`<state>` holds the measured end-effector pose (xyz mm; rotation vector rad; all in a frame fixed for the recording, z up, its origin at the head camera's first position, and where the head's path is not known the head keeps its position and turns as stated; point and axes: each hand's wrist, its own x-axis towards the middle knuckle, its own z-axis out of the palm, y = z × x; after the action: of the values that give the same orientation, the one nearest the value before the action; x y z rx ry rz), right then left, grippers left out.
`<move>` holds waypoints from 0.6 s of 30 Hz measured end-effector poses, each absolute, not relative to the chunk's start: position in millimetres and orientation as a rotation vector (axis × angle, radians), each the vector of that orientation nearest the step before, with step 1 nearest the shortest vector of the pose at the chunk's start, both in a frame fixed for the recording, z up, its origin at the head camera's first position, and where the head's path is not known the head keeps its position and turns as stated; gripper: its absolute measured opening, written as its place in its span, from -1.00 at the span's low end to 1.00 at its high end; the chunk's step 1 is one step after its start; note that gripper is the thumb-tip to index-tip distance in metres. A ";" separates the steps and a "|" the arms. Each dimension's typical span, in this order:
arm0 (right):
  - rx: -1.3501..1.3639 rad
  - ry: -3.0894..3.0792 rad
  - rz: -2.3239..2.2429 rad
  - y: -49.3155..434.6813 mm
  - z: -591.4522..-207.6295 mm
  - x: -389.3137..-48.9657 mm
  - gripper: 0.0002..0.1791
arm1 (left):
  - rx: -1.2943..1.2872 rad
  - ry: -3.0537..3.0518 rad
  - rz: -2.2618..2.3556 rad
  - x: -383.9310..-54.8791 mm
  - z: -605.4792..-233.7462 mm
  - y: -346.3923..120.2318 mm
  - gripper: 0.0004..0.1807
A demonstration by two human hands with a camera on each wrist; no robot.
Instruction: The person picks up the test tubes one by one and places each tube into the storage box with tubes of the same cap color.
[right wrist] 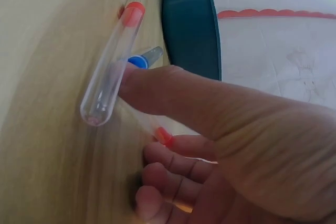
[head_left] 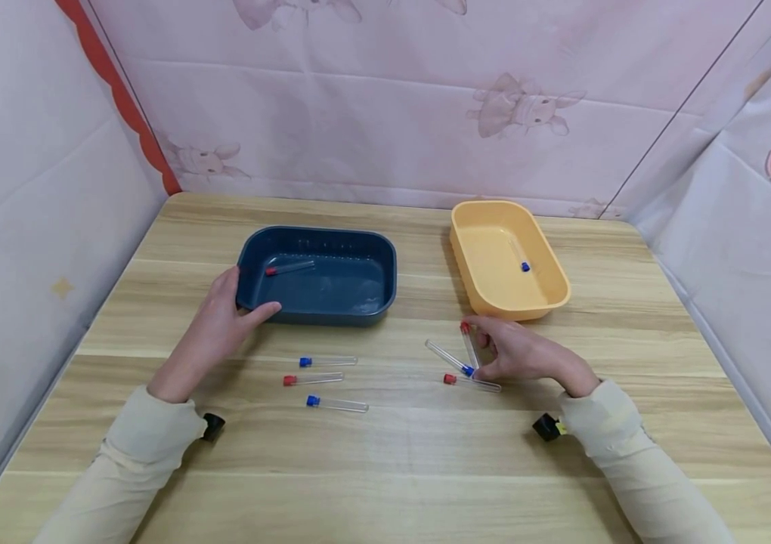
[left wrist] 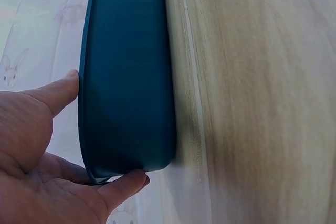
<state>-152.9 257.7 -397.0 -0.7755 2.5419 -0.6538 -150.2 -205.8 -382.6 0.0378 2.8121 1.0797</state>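
My left hand (head_left: pixel 218 321) grips the left end of a dark blue plastic basin (head_left: pixel 351 291), thumb along the front rim and fingers round the side. In the left wrist view the fingertips lie on the basin's wall (left wrist: pixel 126 77). Inside it is a red-capped test tube (head_left: pixel 292 267). My right hand (head_left: pixel 521 351) pinches another red-capped test tube (head_left: pixel 470 347), index finger at its cap, thumb by its lower end. Right beside the thumb are a blue-capped tube (head_left: pixel 447 355) and a red-capped tube (head_left: pixel 477 383), which crosses before the thumb in the right wrist view.
A yellow basin (head_left: pixel 494 283) stands beyond my right hand, with a blue-capped tube (head_left: pixel 524 264) inside. Between the hands lie two blue-capped tubes, one farther (head_left: pixel 329 362) and one nearer (head_left: pixel 341 405), with a red-capped tube (head_left: pixel 316 379) between them. Printed cloth walls (head_left: pixel 392 128) border the table.
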 end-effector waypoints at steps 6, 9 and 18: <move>-0.720 2.543 -0.698 261.6 -398.0 -151.0 -0.19 | 0.042 2.812 1.083 -150.4 -382.9 -206.2 0.15; -0.730 2.542 -0.740 264.3 -398.4 -149.7 -0.19 | 0.034 2.815 1.079 -150.4 -383.5 -206.2 0.15; -0.820 2.558 -0.861 268.1 -395.1 -146.1 -0.24 | 0.019 2.813 1.081 -151.1 -385.4 -206.6 0.13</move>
<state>-146.1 268.1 -395.1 -0.8200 2.5578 -0.8614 -151.1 -206.6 -385.4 0.0190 2.8128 1.0805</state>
